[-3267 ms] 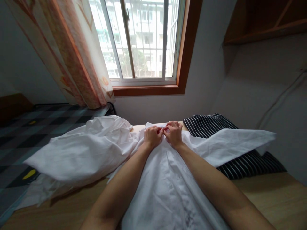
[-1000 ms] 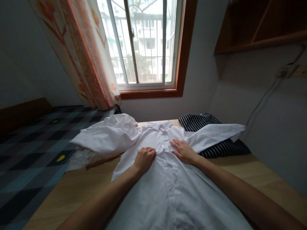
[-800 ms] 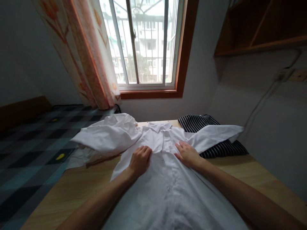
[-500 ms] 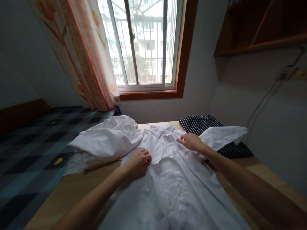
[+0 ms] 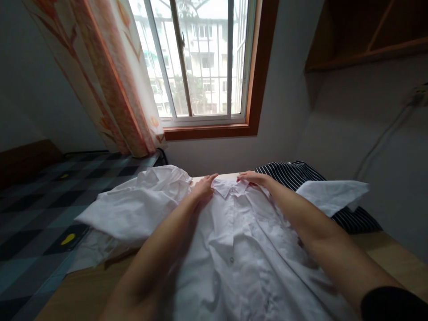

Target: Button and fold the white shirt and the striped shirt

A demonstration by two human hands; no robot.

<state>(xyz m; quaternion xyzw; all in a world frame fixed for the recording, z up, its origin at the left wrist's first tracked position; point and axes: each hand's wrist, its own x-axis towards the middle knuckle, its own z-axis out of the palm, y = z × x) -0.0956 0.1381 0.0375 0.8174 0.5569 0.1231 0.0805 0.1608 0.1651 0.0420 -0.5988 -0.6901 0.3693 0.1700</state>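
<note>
A white button-up shirt (image 5: 230, 223) lies front side up, with its collar (image 5: 230, 186) at the far end and wrinkles across its front. At the collar's left end is my left hand (image 5: 203, 187), its fingers closed on the cloth. My right hand (image 5: 253, 177) holds the right end of the collar, fingertips at its upper edge. One sleeve (image 5: 334, 194) stretches out to the right, past my right forearm.
White cloth (image 5: 133, 209) is bunched to the left on the wooden table (image 5: 87, 290). Dark striped fabric (image 5: 281, 171) lies at the back right, partly under the sleeve. A checked bed (image 5: 33, 214) adjoins the left side; a window (image 5: 200, 67) is ahead.
Both hands have moved forward from the shirt's chest and shoulder to the two ends of the collar, coming closer together. The view has shifted slightly.
</note>
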